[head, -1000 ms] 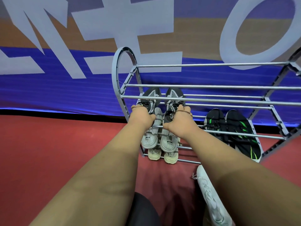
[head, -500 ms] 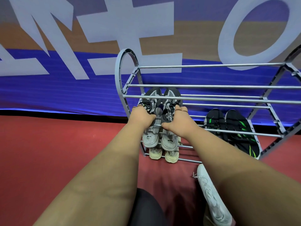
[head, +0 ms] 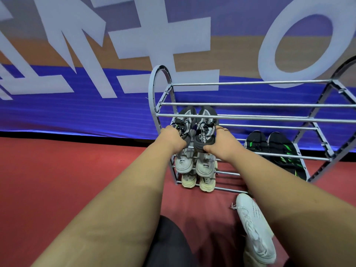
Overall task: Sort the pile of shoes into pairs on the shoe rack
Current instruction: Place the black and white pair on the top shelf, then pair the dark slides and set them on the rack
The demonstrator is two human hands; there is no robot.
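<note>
In the head view, both our arms reach to the left end of the shoe rack (head: 250, 105). Our left grip (head: 170, 136) is clenched round the heel of the left dark grey shoe (head: 185, 120), and our right grip (head: 221, 144) grasps the heel of its mate (head: 206, 130). The two shoes lie side by side on a middle tier at the rack's left edge. Their long axes run away from us, toes toward the wall, each heel facing its own grip. We judge that a straight push along that axis would seat them.

Below sit a grey pair (head: 184, 162) and a cream pair (head: 188, 180). A black-and-green pair (head: 277, 149) lies toward the right. A white shoe (head: 254, 228) lies on the floor (head: 77, 170) in front of the rack, nearer our right grip.
</note>
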